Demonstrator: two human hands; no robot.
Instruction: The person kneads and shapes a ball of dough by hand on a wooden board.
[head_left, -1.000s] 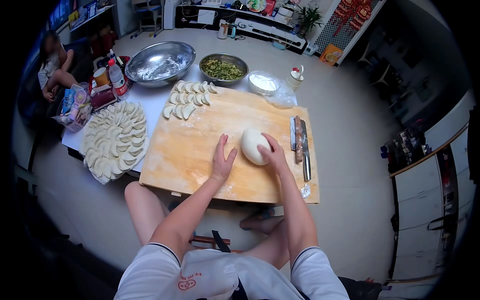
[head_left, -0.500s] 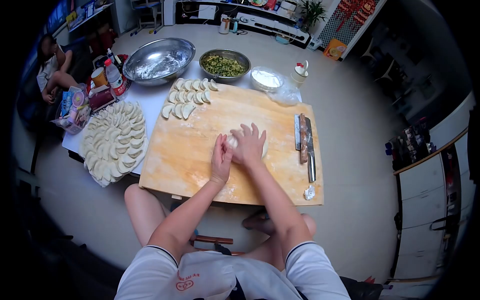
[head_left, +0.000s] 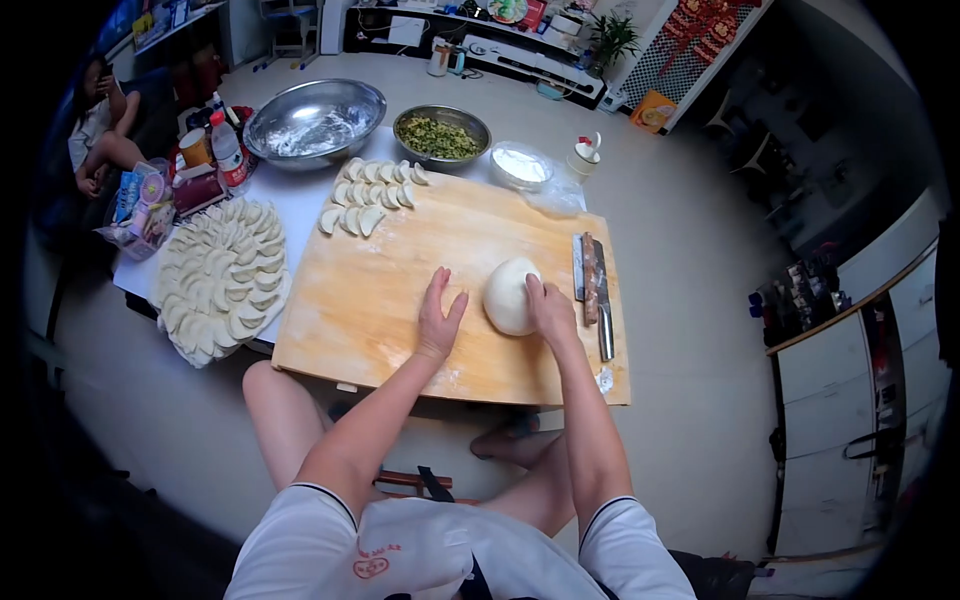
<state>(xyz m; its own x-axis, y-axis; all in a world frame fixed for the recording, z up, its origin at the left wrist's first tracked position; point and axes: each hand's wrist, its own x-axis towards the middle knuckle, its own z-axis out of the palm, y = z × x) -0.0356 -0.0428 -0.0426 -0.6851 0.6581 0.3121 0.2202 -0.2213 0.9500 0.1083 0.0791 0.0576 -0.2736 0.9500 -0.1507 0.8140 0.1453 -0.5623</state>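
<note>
A smooth, rounded lump of white dough [head_left: 508, 297] sits on the wooden board [head_left: 400, 260]. Curled at the dough's right side is my right hand [head_left: 552, 312], with its fingertips gripping the edge. My left hand [head_left: 438, 322] is open over the board, left of the dough and apart from it, its thumb spread away from the fingers. Several folded dumplings [head_left: 372, 192] stand in rows at the board's far left corner. On the right part of the board lie a rolling pin [head_left: 590, 280] and a knife [head_left: 605, 325].
A round tray of dumplings [head_left: 222, 275] is left of the board. Behind it are a floury metal basin [head_left: 315, 125], a bowl of green filling [head_left: 442, 136], a bowl of flour [head_left: 521, 166] and a plastic bottle [head_left: 228, 155]. Another person [head_left: 100, 135] sits at far left.
Both hands were together over the dough. The left has drawn away from it, while the right has moved to the dough's right side, leaving most of the lump uncovered.
</note>
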